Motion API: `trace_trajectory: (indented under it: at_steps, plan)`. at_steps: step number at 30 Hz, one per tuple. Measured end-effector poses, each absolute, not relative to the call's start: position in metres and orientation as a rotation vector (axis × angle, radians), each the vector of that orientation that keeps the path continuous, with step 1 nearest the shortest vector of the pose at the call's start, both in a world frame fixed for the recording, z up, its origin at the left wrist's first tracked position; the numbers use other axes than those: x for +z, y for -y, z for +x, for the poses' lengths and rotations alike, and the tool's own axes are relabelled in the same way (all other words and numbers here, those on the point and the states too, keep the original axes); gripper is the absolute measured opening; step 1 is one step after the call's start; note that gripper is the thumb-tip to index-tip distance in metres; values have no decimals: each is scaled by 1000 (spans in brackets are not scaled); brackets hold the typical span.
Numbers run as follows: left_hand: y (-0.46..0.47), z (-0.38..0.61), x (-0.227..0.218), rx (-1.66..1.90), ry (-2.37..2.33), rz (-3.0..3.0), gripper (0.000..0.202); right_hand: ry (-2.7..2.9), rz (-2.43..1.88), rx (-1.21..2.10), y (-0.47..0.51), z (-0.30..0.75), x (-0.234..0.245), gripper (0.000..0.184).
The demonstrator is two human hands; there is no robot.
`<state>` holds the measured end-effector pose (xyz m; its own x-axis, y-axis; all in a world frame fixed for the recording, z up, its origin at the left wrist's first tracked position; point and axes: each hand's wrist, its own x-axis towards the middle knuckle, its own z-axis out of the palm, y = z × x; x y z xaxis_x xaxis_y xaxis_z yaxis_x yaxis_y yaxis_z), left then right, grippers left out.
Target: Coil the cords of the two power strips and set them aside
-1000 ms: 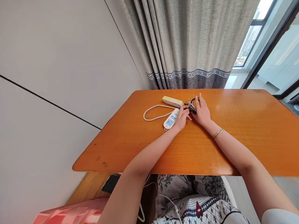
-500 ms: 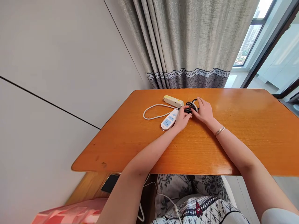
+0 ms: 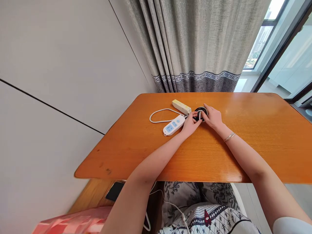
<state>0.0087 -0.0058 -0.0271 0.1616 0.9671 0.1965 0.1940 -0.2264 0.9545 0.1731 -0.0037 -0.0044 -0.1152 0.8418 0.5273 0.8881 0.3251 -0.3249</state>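
Note:
Both my hands meet at a small coil of black cable [image 3: 201, 112] on the orange wooden table [image 3: 243, 146]. My left hand [image 3: 190, 122] pinches the coil's left side, fingers closed on it. My right hand [image 3: 213, 116] grips the coil from the right, fingers curled round it. A white band crosses the coil between my fingers. Just left of my left hand lies a white power strip with blue sockets [image 3: 173, 124], and its white cord [image 3: 158, 116] loops off to the left.
A cream-coloured power strip [image 3: 181, 106] lies behind the coil. A grey curtain [image 3: 195, 45] hangs past the table's far edge, a white wall on the left, a window at right. A dark phone [image 3: 115, 191] rests below the table's near edge.
The black cable has been gathered into a tighter coil between my hands. The white power strip has swung and slid to the left. My right hand shifted slightly left onto the coil.

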Motion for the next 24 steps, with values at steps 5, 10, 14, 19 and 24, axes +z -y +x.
trace_trajectory:
  at_steps: [5, 10, 14, 19, 24]
  plan:
    - [4, 9, -23, 1141, -1105, 1431, 37, 1997, -1566, -83, 5, 174, 2, 54]
    - [7, 12, -12, 1133, -1131, 1328, 35, 2069, -1528, -46, 7, 176, 7, 53]
    - [9, 12, -6, 1122, -1180, 1305, 32, 2125, -1630, -1, 12, 170, 15, 58]
    - [7, 12, -5, 1125, -1190, 1313, 34, 2093, -1710, -48, 17, 162, 23, 55]
    - [6, 12, -6, 1095, -1210, 1318, 32, 2058, -1772, -73, 18, 160, 22, 53]
